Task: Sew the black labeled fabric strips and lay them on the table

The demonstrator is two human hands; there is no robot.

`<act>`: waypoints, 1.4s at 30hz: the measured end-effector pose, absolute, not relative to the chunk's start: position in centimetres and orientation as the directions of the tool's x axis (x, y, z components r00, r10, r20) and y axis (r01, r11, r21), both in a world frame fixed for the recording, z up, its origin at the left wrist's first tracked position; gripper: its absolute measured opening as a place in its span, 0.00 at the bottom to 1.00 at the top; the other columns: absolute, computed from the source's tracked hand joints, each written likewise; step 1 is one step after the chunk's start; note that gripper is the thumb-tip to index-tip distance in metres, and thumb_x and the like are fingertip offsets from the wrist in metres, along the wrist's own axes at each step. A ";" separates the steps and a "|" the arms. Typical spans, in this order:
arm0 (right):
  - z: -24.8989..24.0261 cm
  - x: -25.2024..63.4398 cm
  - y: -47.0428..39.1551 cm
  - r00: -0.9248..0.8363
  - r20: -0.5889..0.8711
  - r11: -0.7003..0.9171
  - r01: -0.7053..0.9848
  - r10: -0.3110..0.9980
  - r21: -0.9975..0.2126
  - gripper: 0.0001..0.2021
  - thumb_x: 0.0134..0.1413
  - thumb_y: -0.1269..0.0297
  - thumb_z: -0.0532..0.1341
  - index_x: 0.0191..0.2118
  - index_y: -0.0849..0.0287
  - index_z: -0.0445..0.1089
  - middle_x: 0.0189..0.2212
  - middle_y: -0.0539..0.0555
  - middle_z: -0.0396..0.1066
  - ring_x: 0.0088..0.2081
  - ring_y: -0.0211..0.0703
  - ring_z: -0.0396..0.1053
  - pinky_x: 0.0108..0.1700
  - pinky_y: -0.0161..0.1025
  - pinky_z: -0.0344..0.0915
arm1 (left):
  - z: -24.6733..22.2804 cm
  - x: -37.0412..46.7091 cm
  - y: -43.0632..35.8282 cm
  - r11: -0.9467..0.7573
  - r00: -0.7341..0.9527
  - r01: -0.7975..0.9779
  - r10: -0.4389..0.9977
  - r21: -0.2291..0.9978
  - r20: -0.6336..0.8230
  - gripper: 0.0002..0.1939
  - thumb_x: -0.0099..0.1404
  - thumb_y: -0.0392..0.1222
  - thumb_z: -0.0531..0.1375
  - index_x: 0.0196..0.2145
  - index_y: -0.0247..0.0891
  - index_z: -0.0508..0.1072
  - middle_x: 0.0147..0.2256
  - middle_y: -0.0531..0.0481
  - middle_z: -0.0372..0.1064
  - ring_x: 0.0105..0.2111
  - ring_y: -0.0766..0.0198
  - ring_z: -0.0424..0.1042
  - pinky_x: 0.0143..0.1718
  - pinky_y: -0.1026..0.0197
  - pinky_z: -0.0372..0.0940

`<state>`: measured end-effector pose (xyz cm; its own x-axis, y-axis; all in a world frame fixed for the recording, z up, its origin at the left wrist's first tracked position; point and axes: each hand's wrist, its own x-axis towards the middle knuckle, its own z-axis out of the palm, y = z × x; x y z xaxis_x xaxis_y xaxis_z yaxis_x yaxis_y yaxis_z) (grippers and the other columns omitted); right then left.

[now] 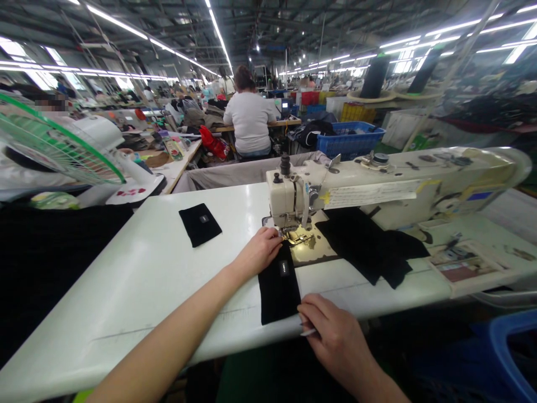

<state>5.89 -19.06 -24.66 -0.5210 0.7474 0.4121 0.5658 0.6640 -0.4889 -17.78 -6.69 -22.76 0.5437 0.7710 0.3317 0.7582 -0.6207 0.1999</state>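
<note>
A black fabric piece [280, 291] with a small dark label lies on the sewing table, its far end beside the needle area of the sewing machine [289, 204]. My left hand [265, 247] has its fingers bent and pressed together on the cloth's upper left edge, close to the presser foot [298, 239]. At the lower right corner my right hand [333, 330] pinches the same piece. A pale, pointed object [309, 332] sticks out from under its fingers; I cannot make out what it is. Another labelled black piece [200, 224] lies flat to the left.
More black cloth [369, 240] is under the machine's arm. A tray of small items [467, 263] is set into the table's right side. A fan [54, 140] stands at the left, and a blue basket [503, 347] is at lower right. A person [250, 120] sits ahead.
</note>
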 end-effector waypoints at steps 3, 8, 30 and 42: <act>-24.5 6.0 -19.1 -0.552 0.376 0.667 0.587 0.744 -0.458 0.15 0.56 0.77 0.53 0.43 0.58 0.72 0.39 0.56 0.73 0.35 0.43 0.72 0.33 0.35 0.67 | -22.7 -17.8 -6.7 -0.612 0.547 0.770 0.780 0.182 0.305 0.12 0.72 0.35 0.53 0.46 0.34 0.76 0.42 0.41 0.69 0.43 0.54 0.67 0.48 0.51 0.69; -24.9 6.6 -19.9 -0.577 0.393 0.698 0.603 0.716 -0.386 0.21 0.55 0.79 0.52 0.52 0.62 0.71 0.45 0.60 0.73 0.36 0.45 0.74 0.33 0.38 0.69 | -21.9 -16.4 -10.8 -0.578 0.500 0.782 0.806 0.235 0.318 0.16 0.69 0.29 0.51 0.49 0.33 0.74 0.52 0.35 0.68 0.50 0.50 0.68 0.52 0.44 0.70; -23.6 6.1 -17.4 -0.596 0.249 0.645 0.688 0.763 -0.333 0.19 0.52 0.78 0.59 0.50 0.58 0.72 0.38 0.53 0.70 0.33 0.42 0.70 0.31 0.37 0.62 | -20.7 -15.8 -18.3 -0.738 0.704 0.608 0.672 0.292 0.230 0.15 0.73 0.38 0.53 0.53 0.33 0.71 0.52 0.37 0.71 0.54 0.48 0.69 0.53 0.48 0.72; -22.5 4.8 -13.0 -0.578 0.139 0.590 0.749 0.805 -0.303 0.13 0.60 0.72 0.59 0.49 0.55 0.73 0.42 0.53 0.72 0.39 0.43 0.72 0.35 0.36 0.62 | -21.2 -16.5 -14.3 -0.743 0.689 0.620 0.669 0.251 0.279 0.13 0.73 0.39 0.54 0.51 0.36 0.72 0.49 0.39 0.71 0.53 0.52 0.70 0.53 0.49 0.73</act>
